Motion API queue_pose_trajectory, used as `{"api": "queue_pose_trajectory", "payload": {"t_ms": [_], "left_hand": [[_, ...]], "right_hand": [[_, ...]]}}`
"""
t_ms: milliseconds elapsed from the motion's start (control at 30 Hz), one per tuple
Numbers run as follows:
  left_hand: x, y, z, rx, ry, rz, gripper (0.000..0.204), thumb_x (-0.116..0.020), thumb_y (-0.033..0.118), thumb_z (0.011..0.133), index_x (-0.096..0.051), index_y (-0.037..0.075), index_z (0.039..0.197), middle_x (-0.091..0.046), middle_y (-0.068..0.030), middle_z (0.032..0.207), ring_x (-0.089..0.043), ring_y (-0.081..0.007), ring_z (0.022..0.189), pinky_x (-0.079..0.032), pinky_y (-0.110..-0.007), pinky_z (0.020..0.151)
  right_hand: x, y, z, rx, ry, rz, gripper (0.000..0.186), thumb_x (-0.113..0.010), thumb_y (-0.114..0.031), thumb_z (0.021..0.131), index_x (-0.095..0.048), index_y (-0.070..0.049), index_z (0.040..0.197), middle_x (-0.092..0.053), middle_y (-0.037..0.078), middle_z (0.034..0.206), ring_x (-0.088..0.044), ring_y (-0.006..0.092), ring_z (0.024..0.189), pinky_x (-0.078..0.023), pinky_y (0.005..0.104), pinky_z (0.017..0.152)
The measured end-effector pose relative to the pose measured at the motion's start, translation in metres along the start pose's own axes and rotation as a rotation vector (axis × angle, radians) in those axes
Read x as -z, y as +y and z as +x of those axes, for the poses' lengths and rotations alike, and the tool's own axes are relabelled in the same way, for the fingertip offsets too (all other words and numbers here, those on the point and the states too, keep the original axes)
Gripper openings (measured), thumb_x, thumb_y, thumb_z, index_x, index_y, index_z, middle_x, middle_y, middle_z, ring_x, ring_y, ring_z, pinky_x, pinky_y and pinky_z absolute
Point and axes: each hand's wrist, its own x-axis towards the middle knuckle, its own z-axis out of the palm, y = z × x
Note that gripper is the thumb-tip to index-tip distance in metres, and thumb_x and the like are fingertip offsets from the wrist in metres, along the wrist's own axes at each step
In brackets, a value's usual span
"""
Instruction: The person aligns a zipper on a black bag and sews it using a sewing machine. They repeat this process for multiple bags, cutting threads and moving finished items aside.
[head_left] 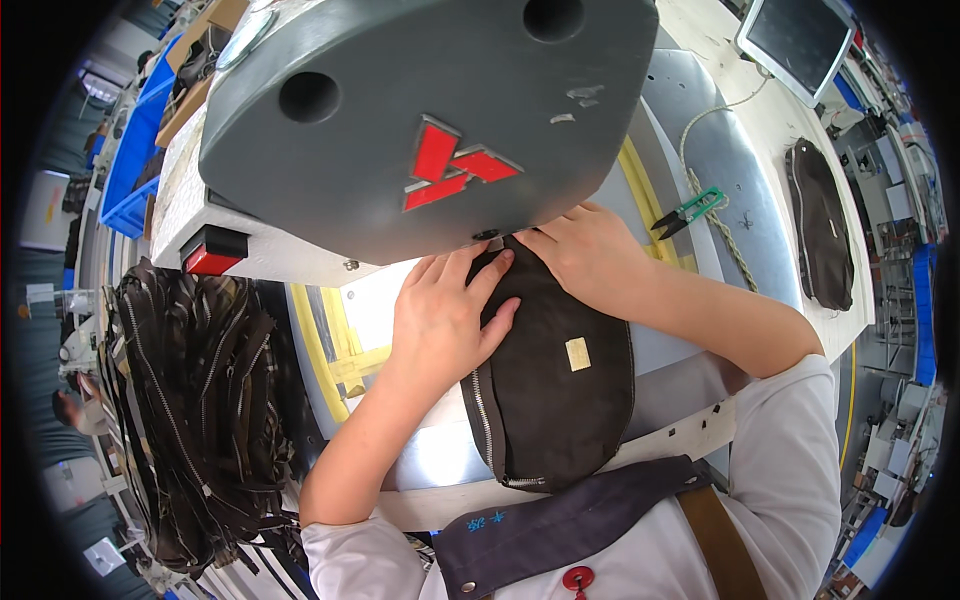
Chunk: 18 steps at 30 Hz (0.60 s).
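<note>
Black fabric, a zipped pouch (555,385) with a small pale rectangular label at its middle, is pressed flat on the grey work plate (690,120) beneath the grey head of a sewing machine (420,110), its upper end pushed under the machine's lower edge. The left hand (440,320) is laid open on the pouch's left side, fingers spread and pointing toward the machine, gripping nothing. The right hand (590,255) is set on the pouch's upper right edge, fingers curled down onto the fabric; whether the cloth is pinched cannot be told. A red angular emblem (455,165) is seen on the machine's face, and a red block (212,258) with a black top at its lower left corner. A heap of dark zipped pieces (200,400) is piled to the left of the table. Green-handled thread snips (690,210) are lying near a twisted cord (715,200) to the right, and a second black pouch (822,225) is laid further right, well apart. A pale-framed screen (800,40) is mounted at the upper right
</note>
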Motion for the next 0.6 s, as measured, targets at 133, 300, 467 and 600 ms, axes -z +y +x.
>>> {"api": "queue_pose_trajectory", "payload": {"t_ms": [133, 300, 467, 600], "left_hand": [[0.0001, -0.0017, 0.0025, -0.006, 0.003, 0.005, 0.042, -0.076, 0.018, 0.068, -0.067, 0.008, 0.108, -0.060, -0.0116, 0.115, -0.061, -0.0296, 0.102, -0.049, -0.040, 0.090], [-0.0006, -0.0024, 0.0033, 0.005, 0.011, 0.011, 0.042, -0.076, 0.018, 0.068, -0.068, 0.008, 0.108, -0.059, -0.0110, 0.114, -0.061, -0.0299, 0.102, -0.049, -0.040, 0.089], [-0.0005, -0.0008, -0.0010, -0.003, 0.005, -0.005, 0.042, -0.076, 0.018, 0.068, -0.067, 0.008, 0.108, -0.059, -0.0108, 0.114, -0.061, -0.0301, 0.101, -0.049, -0.040, 0.087], [-0.0012, -0.0046, 0.0048, -0.015, 0.023, 0.009, 0.041, -0.075, 0.020, 0.070, -0.068, 0.009, 0.109, -0.059, -0.0109, 0.114, -0.061, -0.0300, 0.098, -0.049, -0.040, 0.085]], "right_hand": [[-0.0011, 0.0003, -0.0004, -0.008, 0.014, 0.001, 0.026, -0.058, -0.011, 0.079, -0.065, 0.002, 0.101, -0.058, 0.005, 0.099, -0.058, 0.0177, 0.092, -0.051, 0.0292, 0.073], [0.0010, 0.0015, 0.0002, -0.027, -0.058, -0.006, 0.027, -0.057, -0.011, 0.080, -0.064, 0.001, 0.103, -0.058, 0.005, 0.103, -0.058, 0.0173, 0.094, -0.051, 0.0290, 0.070], [-0.0034, 0.0010, -0.0024, -0.010, 0.002, -0.011, 0.028, -0.057, -0.012, 0.079, -0.064, 0.001, 0.103, -0.058, 0.004, 0.101, -0.058, 0.0175, 0.093, -0.051, 0.0290, 0.069], [-0.0044, 0.0045, -0.0011, -0.017, 0.005, -0.008, 0.026, -0.057, -0.011, 0.079, -0.064, 0.000, 0.101, -0.057, 0.004, 0.098, -0.058, 0.0176, 0.092, -0.051, 0.0293, 0.068]]}}
